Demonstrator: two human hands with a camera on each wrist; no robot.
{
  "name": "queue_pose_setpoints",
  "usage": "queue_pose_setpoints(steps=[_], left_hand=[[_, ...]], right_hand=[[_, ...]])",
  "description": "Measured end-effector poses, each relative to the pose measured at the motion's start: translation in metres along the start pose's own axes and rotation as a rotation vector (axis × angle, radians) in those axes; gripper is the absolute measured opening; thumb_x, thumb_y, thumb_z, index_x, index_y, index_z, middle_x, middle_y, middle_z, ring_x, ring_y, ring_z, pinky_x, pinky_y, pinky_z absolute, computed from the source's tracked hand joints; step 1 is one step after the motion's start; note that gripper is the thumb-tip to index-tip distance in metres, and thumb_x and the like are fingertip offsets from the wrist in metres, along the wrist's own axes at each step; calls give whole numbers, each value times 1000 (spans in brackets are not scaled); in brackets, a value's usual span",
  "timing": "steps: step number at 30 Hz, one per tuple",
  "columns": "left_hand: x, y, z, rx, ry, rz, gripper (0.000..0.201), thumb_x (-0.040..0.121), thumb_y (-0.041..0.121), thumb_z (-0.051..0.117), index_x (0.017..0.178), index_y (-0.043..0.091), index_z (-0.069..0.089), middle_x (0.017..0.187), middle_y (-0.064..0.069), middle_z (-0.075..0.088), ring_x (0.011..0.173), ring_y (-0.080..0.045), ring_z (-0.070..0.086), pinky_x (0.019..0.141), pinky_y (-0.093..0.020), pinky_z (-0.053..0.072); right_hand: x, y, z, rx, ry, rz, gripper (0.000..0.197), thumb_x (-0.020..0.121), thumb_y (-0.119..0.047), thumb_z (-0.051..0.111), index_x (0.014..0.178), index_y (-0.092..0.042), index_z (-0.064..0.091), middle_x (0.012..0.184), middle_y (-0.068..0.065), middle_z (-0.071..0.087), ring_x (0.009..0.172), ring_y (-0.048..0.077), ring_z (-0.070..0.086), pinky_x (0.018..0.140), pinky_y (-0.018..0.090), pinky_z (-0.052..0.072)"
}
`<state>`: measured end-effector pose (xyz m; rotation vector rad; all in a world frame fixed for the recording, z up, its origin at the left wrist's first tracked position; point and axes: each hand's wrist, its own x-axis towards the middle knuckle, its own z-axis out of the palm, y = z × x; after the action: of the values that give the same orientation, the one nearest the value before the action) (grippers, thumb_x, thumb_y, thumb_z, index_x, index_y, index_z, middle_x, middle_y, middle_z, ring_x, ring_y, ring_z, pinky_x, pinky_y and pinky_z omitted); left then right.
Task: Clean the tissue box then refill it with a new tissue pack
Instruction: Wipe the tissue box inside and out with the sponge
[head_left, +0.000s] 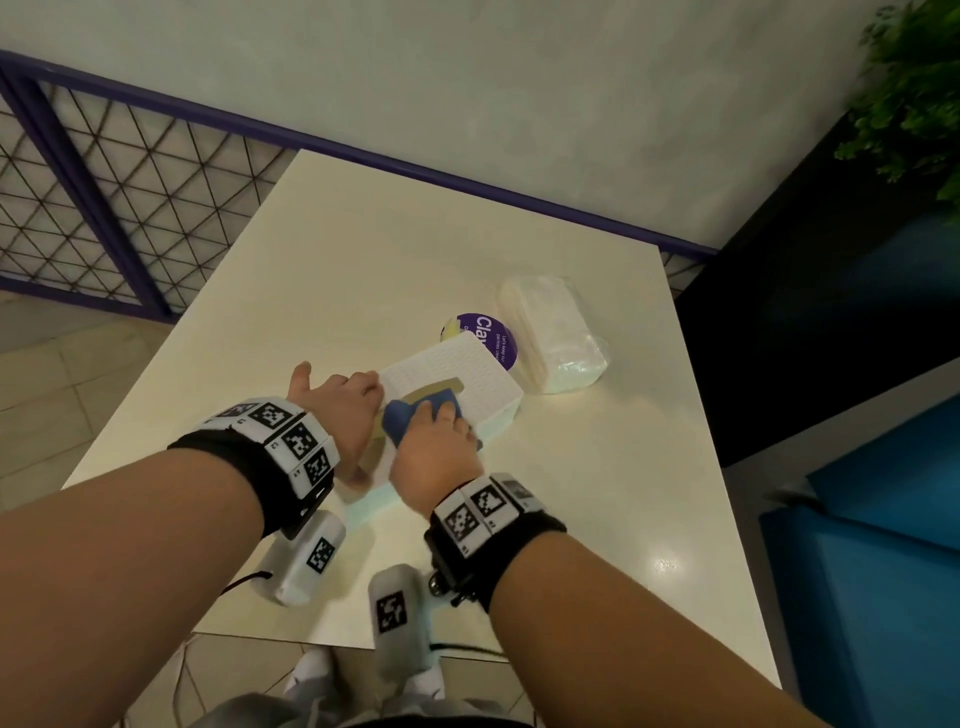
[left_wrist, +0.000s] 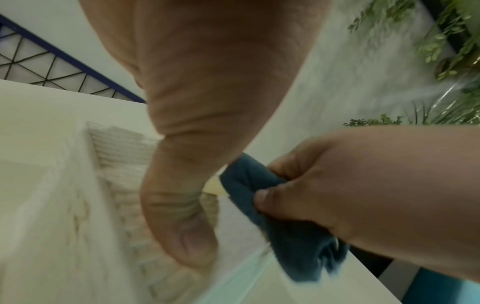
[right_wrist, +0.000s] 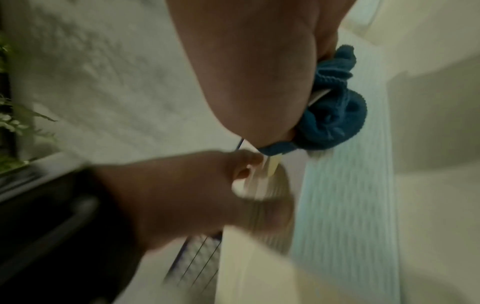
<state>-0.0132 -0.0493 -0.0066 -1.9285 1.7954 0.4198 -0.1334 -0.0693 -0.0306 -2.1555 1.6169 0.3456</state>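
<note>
A white ribbed tissue box (head_left: 467, 374) with a tan slot in its top lies on the cream table (head_left: 363, 249). My left hand (head_left: 343, 410) grips the box's near-left end, fingers curled on its edge and the thumb (left_wrist: 182, 205) pressed against its side. My right hand (head_left: 436, 452) holds a bunched blue cloth (head_left: 410, 415) against the box top by the slot. The wrist views show the cloth (left_wrist: 272, 216) (right_wrist: 332, 115) pinched in the right hand's fingers. A new tissue pack (head_left: 558, 332) in clear wrap lies to the right, behind the box.
A round object with a purple label (head_left: 491, 332) sits just behind the box, touching the tissue pack. A purple mesh railing (head_left: 130, 197) runs along the table's far left. Blue seating (head_left: 872, 519) and a plant (head_left: 914, 88) stand to the right.
</note>
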Motion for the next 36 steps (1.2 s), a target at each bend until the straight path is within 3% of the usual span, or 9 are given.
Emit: queue_pose_setpoints(steps=[5, 9, 14, 18, 21, 24, 27, 30, 36], left_hand=[[-2, -2, 0, -39, -26, 6, 111, 75, 59, 70, 154, 18, 3, 163, 3, 2, 146, -21, 19, 115, -58, 5], [-1, -6, 7, -65, 13, 23, 112, 73, 59, 71, 154, 19, 4, 163, 3, 2, 145, -21, 19, 115, -58, 8], [-4, -5, 8, -76, 77, 35, 112, 69, 62, 71, 153, 18, 11, 162, 2, 5, 144, -20, 22, 115, -54, 10], [-19, -20, 15, -173, 133, 17, 123, 62, 76, 63, 153, 19, 5, 163, 2, -8, 147, -20, 10, 114, -52, 12], [-30, -28, 21, -218, 87, -75, 139, 44, 92, 55, 153, 19, 10, 161, -1, 9, 144, -24, 15, 109, -52, 18], [-29, -28, 32, -216, 109, -110, 137, 32, 94, 54, 145, 22, 25, 141, 1, 40, 130, -23, 33, 98, -49, 26], [-26, -28, 37, -253, 119, -122, 136, 31, 93, 56, 144, 24, 25, 136, 4, 42, 129, -21, 34, 97, -47, 27], [-26, -28, 38, -259, 130, -130, 134, 36, 92, 59, 146, 25, 23, 138, 5, 40, 130, -20, 33, 97, -46, 27], [-29, -28, 40, -304, 147, -129, 129, 35, 92, 60, 141, 26, 29, 134, 7, 42, 128, -18, 36, 92, -43, 26]], right_hand=[[44, 36, -36, -46, 90, 170, 76, 89, -23, 52, 152, -13, 10, 160, 15, 9, 145, 32, 19, 119, 43, 16], [20, 20, -29, -49, 19, 23, 71, 89, -20, 54, 149, -9, 18, 155, 17, 22, 139, 34, 32, 113, 42, 31], [-24, -1, -23, -62, -27, -324, 41, 85, -19, 61, 125, -12, 56, 105, 11, 63, 101, 29, 63, 77, 29, 46], [-12, 23, -62, 227, 76, -170, 13, 79, -16, 62, 89, -13, 71, 75, 2, 62, 76, 20, 60, 65, 24, 42], [8, 45, -89, 387, 238, -77, 17, 86, -16, 55, 95, -9, 67, 84, 8, 64, 84, 26, 62, 70, 28, 47], [26, 47, -78, 175, 122, -77, 28, 95, -21, 45, 111, -4, 61, 117, 18, 63, 111, 33, 59, 89, 35, 46], [25, 36, -37, -151, -65, -130, 50, 102, -34, 30, 146, -10, 31, 159, 15, 20, 145, 31, 23, 114, 39, 29], [4, 9, -3, -163, -100, -388, 62, 96, -46, 22, 150, -17, 26, 160, 10, 17, 147, 28, 19, 116, 39, 26], [-12, 12, 0, -64, -136, -626, 55, 98, -34, 48, 148, -23, 30, 162, 4, 11, 150, 18, 9, 119, 28, 13]])
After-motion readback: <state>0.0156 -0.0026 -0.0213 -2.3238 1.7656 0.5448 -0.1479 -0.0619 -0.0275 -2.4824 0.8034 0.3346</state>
